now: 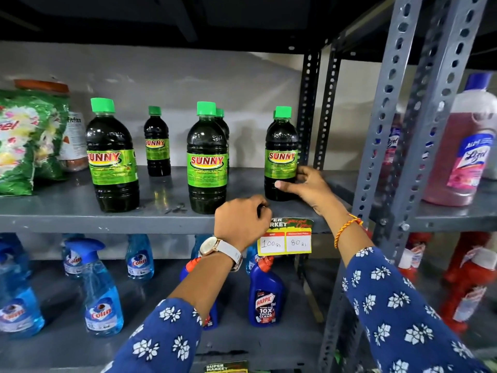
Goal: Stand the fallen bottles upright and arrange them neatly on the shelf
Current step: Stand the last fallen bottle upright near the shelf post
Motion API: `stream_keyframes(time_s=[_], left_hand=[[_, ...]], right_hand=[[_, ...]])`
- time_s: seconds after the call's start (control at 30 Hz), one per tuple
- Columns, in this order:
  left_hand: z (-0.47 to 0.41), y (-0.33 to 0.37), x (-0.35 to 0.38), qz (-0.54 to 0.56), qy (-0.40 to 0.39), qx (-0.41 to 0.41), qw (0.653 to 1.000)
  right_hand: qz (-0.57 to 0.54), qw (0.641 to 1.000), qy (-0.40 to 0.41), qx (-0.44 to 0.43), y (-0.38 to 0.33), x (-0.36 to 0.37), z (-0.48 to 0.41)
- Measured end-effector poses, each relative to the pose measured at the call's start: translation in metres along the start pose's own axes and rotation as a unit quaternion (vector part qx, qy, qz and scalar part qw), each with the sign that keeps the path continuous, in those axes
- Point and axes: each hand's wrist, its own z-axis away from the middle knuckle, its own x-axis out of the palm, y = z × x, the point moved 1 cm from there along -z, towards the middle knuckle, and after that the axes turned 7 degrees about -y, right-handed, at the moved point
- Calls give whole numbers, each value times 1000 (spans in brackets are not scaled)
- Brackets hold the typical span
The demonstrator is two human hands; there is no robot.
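Several dark green Sunny bottles with green caps stand upright on the grey metal shelf (67, 214). A large one (113, 157) is at the left, a small one (157, 142) stands further back, another large one (207, 160) is in the middle with a bottle behind it. At the right stands a smaller bottle (281, 154), with another just behind it. My right hand (309, 187) wraps the lower part of that right bottle. My left hand (242, 219), wearing a watch, rests curled on the shelf's front edge and holds nothing.
A green detergent bag (27, 138) and a jar sit at the shelf's left. A price tag (285, 240) hangs on the front edge. Blue Colin sprays (102, 292) and a Harpic bottle (266, 294) fill the lower shelf. A slotted upright (387, 130) and a pink Lizol bottle (462, 146) stand right.
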Motion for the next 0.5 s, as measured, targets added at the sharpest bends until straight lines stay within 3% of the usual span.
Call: stream_keyframes(time_s=[0.5], left_hand=[[2, 3, -4, -8, -10, -8, 1000]], right_hand=[[30, 997, -33, -67, -14, -9, 50]])
